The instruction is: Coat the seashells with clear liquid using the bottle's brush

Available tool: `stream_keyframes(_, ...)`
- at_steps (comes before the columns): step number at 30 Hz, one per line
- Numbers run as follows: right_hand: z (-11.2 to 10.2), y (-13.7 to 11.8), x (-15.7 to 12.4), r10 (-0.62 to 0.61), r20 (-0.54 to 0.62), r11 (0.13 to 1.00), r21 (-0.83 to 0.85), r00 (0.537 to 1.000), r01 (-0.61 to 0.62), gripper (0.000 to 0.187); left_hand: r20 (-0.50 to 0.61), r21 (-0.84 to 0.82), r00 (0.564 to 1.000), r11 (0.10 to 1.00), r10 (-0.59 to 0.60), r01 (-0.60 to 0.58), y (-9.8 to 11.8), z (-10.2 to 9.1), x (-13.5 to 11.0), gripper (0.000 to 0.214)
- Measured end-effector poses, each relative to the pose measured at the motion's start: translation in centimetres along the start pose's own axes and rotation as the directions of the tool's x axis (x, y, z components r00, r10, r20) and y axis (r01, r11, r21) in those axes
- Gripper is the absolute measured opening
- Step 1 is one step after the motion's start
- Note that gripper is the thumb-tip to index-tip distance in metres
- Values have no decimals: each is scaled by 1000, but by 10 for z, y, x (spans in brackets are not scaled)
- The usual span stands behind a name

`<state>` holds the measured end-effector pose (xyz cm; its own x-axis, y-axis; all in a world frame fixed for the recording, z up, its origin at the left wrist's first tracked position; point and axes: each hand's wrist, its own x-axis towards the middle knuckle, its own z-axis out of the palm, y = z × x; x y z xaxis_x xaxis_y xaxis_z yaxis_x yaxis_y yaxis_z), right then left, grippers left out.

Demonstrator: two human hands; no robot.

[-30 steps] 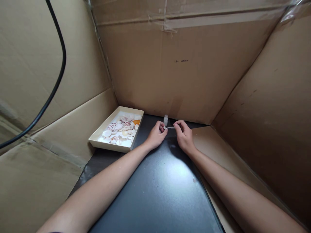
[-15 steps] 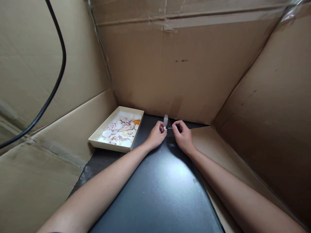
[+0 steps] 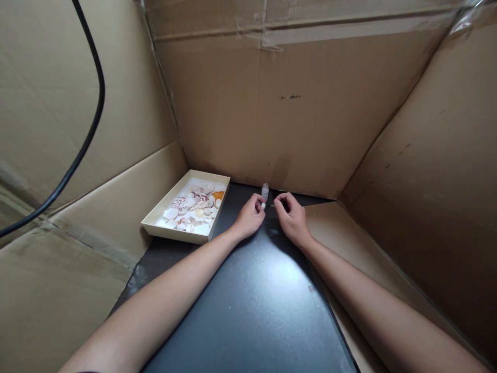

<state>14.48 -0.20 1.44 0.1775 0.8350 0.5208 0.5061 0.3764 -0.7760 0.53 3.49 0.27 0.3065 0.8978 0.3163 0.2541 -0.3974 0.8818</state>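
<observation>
So the left hand (image 3: pixel 249 217) has its thumb and forefinger pinched around a small white piece (image 3: pixel 263 206) that pokes out at the fingertips, on the side facing the other hand. Can't tell how the rest of those fingers sit, they're curled out of sight. The right hand (image 3: pixel 292 215) has its thumb and index pressed together on a thin stick (image 3: pixel 271 205), its dark-looking end pointing at the white piece, with a small gap between the two. Way too small to say what the stick really is.

Just beyond the left fingertips there's a little clear bottle (image 3: pixel 265 190) standing upright, no cap on it as far as I can see. Further out to the left of the left fingers is a cream tray (image 3: pixel 174 235) full of seashells (image 3: pixel 186 204), mostly white, plus an orange one. Under both hands it's a shiny dark tabletop (image 3: pixel 240 305). A cardboard sheet (image 3: pixel 330 223) lies right of the right fingers, a cardboard wall (image 3: pixel 306 134) rises behind them, and a black cable (image 3: pixel 102 88) hangs far off left.
</observation>
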Motion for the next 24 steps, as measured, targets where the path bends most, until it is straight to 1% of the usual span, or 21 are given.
stream_keyframes(3, 0, 1, 0, -10, 28, 1000, 22, 1000, 9, 21, 3, 3, 1000, 1000, 2, -2, 0, 0, 0, 23)
stream_keyframes(7, 1, 2, 0, 20, 29, 999, -49, 999, -19, 16, -3, 11, 1000, 1000, 13, -13, 0, 0, 1, 24)
stream_keyframes(9, 1, 2, 0, 6, 14, 1000, -30, 1000, -6, 17, -2, 7, 1000, 1000, 14, -14, -1, 1, 1, 25)
stream_keyframes(12, 0, 2, 0, -33, 29, 999, 35, 999, 32, 21, 1, -4, 1000, 1000, 10, -10, -1, 1, 1, 26)
stream_keyframes(14, 0, 1, 0, -24, 38, 999, 23, 999, 24, 19, 2, -1, 1000, 1000, 15, -15, -1, 0, 1, 26)
stream_keyframes(17, 0, 1, 0, 6, 14, 1000, -7, 1000, -6, 17, -2, 12, 1000, 1000, 27, -27, -2, 1, 1, 27)
stream_keyframes(21, -1, 0, 0, -30, 34, 998, 57, 999, 28, 21, 0, 17, 1000, 1000, 20, -20, -2, 1, 2, 27)
stream_keyframes(24, -1, 0, 0, -3, 38, 1000, 7, 999, 3, 19, 0, 18, 1000, 1000, 21, -21, -2, 0, 1, 27)
